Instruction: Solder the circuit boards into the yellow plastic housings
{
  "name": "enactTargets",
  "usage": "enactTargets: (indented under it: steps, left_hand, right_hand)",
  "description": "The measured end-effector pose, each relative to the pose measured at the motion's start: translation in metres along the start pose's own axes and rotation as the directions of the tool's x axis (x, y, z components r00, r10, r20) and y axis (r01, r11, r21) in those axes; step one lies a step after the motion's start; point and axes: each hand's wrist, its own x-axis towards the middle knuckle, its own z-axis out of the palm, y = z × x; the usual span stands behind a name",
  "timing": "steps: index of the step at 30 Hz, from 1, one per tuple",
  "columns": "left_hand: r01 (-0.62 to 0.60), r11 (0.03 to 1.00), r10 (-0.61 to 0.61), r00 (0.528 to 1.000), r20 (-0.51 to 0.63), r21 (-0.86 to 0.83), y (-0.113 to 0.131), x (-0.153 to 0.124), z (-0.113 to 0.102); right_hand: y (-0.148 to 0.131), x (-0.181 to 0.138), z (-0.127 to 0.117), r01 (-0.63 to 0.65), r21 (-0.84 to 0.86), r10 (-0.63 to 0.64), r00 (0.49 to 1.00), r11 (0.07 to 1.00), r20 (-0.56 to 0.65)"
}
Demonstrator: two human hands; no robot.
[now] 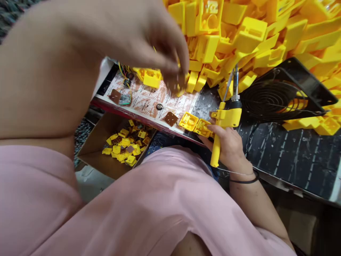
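Observation:
My left hand [162,46] hangs over the board, its curled fingers smeared by motion. Yellow shows near the fingertips; whether they hold it I cannot tell. My right hand [230,144] is closed round a yellow soldering iron [229,117] with a solder feed, its tip pointing away from me. By the fingers of that hand lies an open small yellow case [189,121], whose other half [203,127] touches or nearly touches them. Left of the case are a brown plate [171,118] and a small round dark part [159,106].
Yellow cases [247,33] are heaped at the back. A black fan [282,92] stands on the right. Wired parts [128,79], a yellow case [151,78] and a brown plate [115,96] lie on the left. Below the table edge is a cardboard box [93,147] of yellow pieces [125,144].

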Motion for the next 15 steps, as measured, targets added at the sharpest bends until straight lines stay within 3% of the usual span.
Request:
enactTargets:
  steps: [4, 9, 13, 15]
  left_hand:
    - [-0.013, 0.998, 0.019, 0.996, 0.092, -0.069, 0.06, -0.005, 0.013]
    - [-0.125, 0.976, 0.181, 0.923, 0.339, -0.181, 0.072, 0.02, 0.019]
    - [-0.002, 0.988, 0.037, 0.973, 0.226, -0.154, 0.094, 0.02, 0.024]
    - [0.06, 0.986, -0.029, 0.981, 0.194, -0.157, 0.11, 0.012, 0.03]
  right_hand:
    - [-0.002, 0.002, -0.002, 0.02, -0.036, -0.021, 0.999, 0.999, -0.032]
    - [-0.002, 0.0, -0.019, -0.026, -0.042, 0.019, 0.986, 0.999, -0.166]
    - [-0.002, -0.007, -0.035, -0.003, 0.023, 0.008, 0.974, 1.0, -0.228]
    - [-0.002, -0.017, -0.042, -0.069, 0.084, 0.086, 0.974, 0.994, -0.21]
